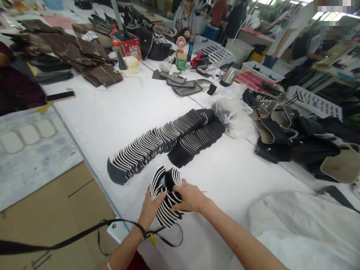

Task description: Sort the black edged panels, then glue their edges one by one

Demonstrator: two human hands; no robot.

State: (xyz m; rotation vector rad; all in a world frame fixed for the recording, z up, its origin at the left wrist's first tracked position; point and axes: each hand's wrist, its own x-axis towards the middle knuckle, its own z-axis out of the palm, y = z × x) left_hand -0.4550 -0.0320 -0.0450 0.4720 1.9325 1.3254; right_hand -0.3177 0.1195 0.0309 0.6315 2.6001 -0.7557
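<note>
Near the front edge of the white table, both my hands close round a fanned bunch of black curved pieces with white edges. My left hand grips the bunch from its left side, thumb laid over the front. On the right side, my right hand has its thumb and fingers on the same pieces. Just beyond lies a long overlapping row of similar black pieces, slanting away to the right. Beside it sits a shorter row. A black strap runs by my left wrist.
A clear plastic bag lies behind the rows. Black bags cover the right side, with white cloth in front. Brown leather pieces are heaped at back left, near a phone. A person sits across the table.
</note>
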